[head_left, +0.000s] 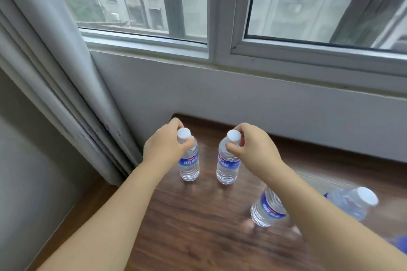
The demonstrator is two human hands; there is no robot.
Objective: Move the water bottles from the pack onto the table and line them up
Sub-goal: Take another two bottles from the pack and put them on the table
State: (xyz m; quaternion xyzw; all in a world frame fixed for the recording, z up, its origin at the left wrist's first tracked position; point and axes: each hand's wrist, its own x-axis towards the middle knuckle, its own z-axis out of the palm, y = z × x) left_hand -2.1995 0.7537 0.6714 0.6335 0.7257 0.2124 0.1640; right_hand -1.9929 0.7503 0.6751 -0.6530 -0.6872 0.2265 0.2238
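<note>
— What are the hands doing?

— The left hand [164,144] pinches the neck of one bottle [189,163] just under its white cap; the right hand [250,145] pinches the neck of a second bottle [226,167] the same way. Both bottles stand upright on the wooden table [193,222], near each other, close to the wall under the window [220,17].

— Any others?

— A third bottle [266,210] stands nearer, partly behind the right forearm. A fourth bottle [352,202] shows at the right edge, blurred. A grey curtain [55,83] hangs on the left.
</note>
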